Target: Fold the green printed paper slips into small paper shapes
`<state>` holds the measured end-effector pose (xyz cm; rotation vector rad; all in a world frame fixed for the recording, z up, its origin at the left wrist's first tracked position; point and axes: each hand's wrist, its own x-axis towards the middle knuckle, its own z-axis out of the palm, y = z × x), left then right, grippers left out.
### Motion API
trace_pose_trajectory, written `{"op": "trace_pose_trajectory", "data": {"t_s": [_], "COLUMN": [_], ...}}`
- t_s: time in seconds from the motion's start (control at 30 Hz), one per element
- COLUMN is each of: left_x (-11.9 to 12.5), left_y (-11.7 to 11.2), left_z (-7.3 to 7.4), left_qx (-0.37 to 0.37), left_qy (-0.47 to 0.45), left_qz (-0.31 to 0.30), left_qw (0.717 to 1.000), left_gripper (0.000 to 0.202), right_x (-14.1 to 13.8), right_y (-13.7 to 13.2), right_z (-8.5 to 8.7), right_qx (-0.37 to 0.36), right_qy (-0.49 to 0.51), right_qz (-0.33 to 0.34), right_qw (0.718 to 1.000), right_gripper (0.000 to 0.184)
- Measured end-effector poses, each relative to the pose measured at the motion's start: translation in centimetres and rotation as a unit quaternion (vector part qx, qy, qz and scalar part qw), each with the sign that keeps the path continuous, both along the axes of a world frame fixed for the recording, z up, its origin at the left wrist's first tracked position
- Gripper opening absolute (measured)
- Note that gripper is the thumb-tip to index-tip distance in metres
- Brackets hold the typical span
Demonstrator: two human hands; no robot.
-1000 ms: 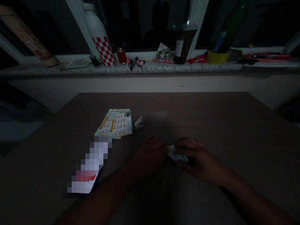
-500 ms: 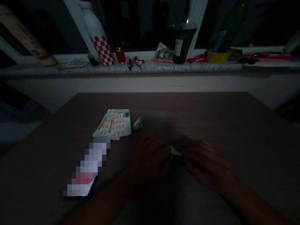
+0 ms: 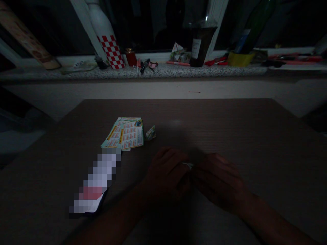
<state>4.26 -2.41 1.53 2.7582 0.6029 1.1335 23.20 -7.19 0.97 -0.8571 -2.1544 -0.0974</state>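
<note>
A small piece of folded paper (image 3: pixel 188 165) shows as a pale sliver between my two hands; most of it is hidden by the fingers. My left hand (image 3: pixel 167 172) is closed on its left side, thumb and fingers pinched together. From the right, my right hand (image 3: pixel 219 178) pinches the same paper, its fingertips almost meeting those of the left. Beyond my left hand lies a small folded paper piece (image 3: pixel 150 133), beside a fanned stack of printed paper slips (image 3: pixel 131 136).
A phone (image 3: pixel 97 183) with a lit, blurred screen lies left of my forearm on the brown table (image 3: pixel 230 126). Along the stone windowsill (image 3: pixel 166 72) stand a checkered white bottle (image 3: pixel 109 44), a plastic cup (image 3: pixel 201 47), a small red jar (image 3: pixel 130 58) and a green bottle (image 3: pixel 255 27).
My right hand has moved left, closer to my left hand. Less of the folded paper shows between them now. The view has shifted slightly.
</note>
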Motion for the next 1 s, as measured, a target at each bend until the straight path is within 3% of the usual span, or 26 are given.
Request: {"op": "trace_pose_trajectory", "data": {"t_s": [0.3,0.7,1.0], "left_x": [0.1,-0.2,-1.1], "left_y": [0.0,0.1,0.8], "left_z": [0.0,0.5,0.7], "left_qx": [-0.007,-0.001,-0.01], "left_qy": [0.039,0.031,0.035], "left_qz": [-0.002,0.036,0.063], "left_qw": [0.999,0.999,0.997], "left_gripper": [0.004,0.003,0.004], "right_x": [0.8,0.4,0.5], "right_y": [0.0,0.0,-0.3], "right_z": [0.1,0.4,0.6], "right_qx": [-0.042,0.018,0.013], "right_qy": [-0.05,-0.004,0.001], "right_qz": [0.011,-0.002,-0.032], "right_qw": [0.998,1.0,0.999], "right_gripper": [0.013,0.017,0.018]}}
